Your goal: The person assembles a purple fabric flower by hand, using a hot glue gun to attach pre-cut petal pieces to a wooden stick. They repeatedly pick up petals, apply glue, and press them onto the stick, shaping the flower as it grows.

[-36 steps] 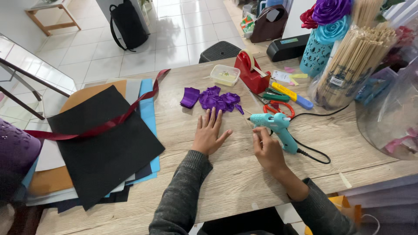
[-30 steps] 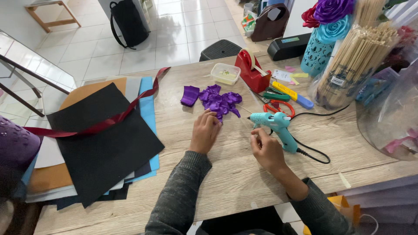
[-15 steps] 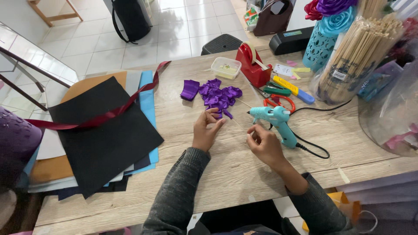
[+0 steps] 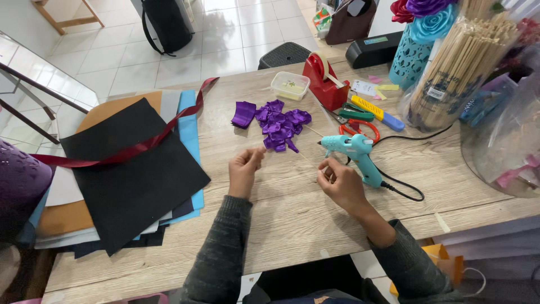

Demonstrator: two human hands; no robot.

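A thin wooden stick [image 4: 306,159] is held level just above the wooden counter [image 4: 292,225], pinched at one end by the fingers of the left hand [image 4: 244,169] and at the other by the fingers of the right hand [image 4: 340,183]. A pile of purple ribbon pieces [image 4: 278,121] lies just beyond the stick. A turquoise glue gun [image 4: 357,152] rests beside the right hand. Black felt sheets [image 4: 132,169] crossed by a dark red ribbon [image 4: 129,151] lie well apart at the left.
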